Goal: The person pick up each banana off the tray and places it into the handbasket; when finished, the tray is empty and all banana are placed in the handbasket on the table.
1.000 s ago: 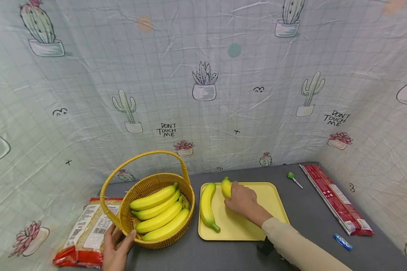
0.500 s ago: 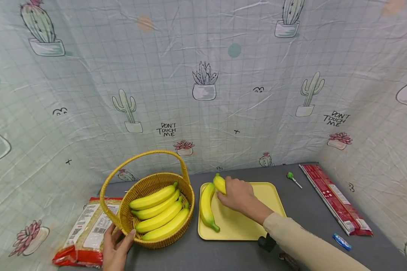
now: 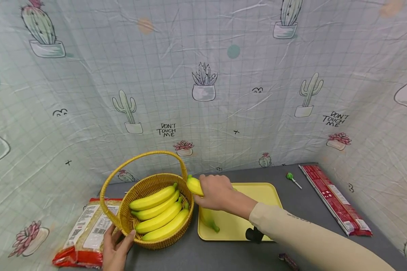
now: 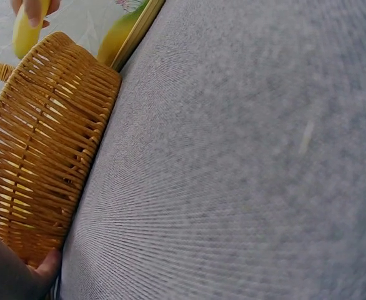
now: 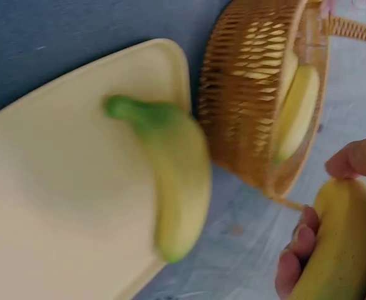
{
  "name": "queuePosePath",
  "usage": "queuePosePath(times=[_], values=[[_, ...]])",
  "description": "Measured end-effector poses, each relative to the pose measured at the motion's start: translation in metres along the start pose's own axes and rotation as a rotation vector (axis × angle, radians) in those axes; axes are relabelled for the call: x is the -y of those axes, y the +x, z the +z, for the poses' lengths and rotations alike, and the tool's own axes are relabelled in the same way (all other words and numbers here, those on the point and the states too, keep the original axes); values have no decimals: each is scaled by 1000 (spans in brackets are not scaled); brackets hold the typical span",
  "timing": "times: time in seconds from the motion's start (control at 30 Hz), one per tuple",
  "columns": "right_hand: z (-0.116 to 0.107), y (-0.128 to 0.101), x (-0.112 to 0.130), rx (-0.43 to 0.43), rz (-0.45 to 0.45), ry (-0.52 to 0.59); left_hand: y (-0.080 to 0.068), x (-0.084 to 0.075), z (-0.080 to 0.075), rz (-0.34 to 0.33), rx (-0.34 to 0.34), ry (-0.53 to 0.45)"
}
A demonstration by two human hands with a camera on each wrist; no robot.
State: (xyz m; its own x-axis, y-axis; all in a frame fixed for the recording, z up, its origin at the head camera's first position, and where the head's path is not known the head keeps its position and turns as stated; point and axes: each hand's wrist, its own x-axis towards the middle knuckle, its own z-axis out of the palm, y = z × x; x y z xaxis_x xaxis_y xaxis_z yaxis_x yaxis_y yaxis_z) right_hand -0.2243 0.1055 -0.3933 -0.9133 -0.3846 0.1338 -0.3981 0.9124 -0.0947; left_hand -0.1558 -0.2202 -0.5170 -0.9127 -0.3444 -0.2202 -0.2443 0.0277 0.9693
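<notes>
Bright, even light fills all three views, with soft, faint shadows and no glare. The head view is sharp at centre, but wide-angle distortion bends the backdrop's grid lines toward the frame edges. The left wrist view is soft, its grey surface streaked by blur toward the lower edge. The right wrist view is motion-blurred throughout.
</notes>
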Motion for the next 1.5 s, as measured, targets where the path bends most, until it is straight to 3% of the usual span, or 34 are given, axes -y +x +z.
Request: queuePosePath(times=[0.27,0.43,0.57,0.77,0.9,1.03,1.3,1.5], values=[[-14,4,19,136,-11,-56,-1,2,-2,-20,16,-11],[-19,4,34,180,-75,-64,0,0,-1,-16,6,-10],[-21,11,49,185,-173,-80,1,-1,-1,-17,4,-8],[-21,33,70,237,-401,-90,0,-2,1,-10,1,-51],[-16,52,84,238,-536,-108,-1,-2,1,-1,4,-61],[-7,68,95,239,-614,-124,-1,-3,1,-4,0,-54],[11,84,97,269,-660,-215,-1,-2,4,8,22,-47],[25,92,98,262,-701,-230,2,0,7,-9,1,-25]])
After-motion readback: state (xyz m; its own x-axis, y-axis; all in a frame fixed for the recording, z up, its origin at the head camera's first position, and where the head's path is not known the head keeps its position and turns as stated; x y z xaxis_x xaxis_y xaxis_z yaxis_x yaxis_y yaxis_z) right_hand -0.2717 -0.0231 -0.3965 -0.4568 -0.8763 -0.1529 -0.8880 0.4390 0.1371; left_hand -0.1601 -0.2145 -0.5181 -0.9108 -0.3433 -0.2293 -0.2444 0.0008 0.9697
